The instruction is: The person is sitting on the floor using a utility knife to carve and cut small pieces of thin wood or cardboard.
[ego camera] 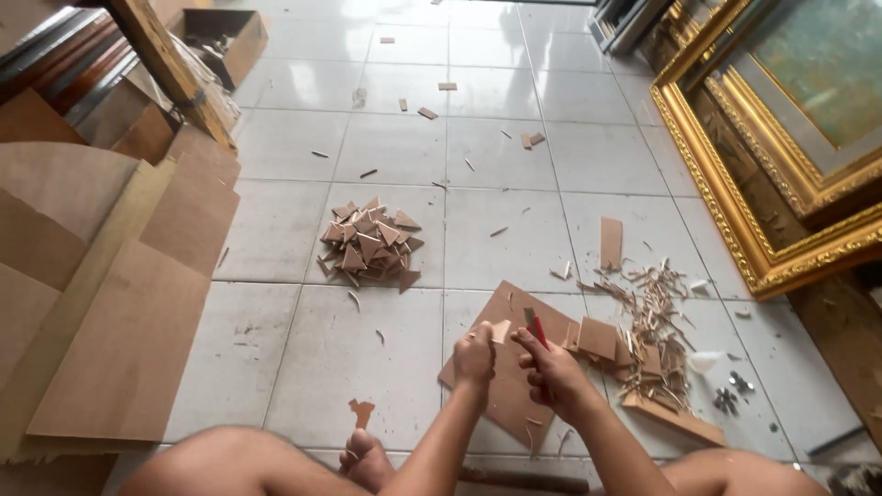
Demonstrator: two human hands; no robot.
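Note:
My left hand (pixel 475 356) pinches a small pale piece of board (pixel 501 331) over the floor. Beside it my right hand (pixel 551 369) grips a red-handled cutter (pixel 537 331), its tip close to the piece. Both hands hover above a brown board sheet (pixel 507 390) lying on the tiles. A heap of cut brown triangles (pixel 369 242) sits further away to the left. Thin strips and offcuts (pixel 654 331) are scattered to the right of my hands. My bare knees and a foot (pixel 366 456) show at the bottom.
Large cardboard sheets (pixel 119 303) cover the floor on the left, below a wooden post (pixel 170 69). Gilded picture frames (pixel 735 184) lean at the right. A cardboard box (pixel 220 37) stands at the back left. Small scraps dot the white tiles (pixel 303 349).

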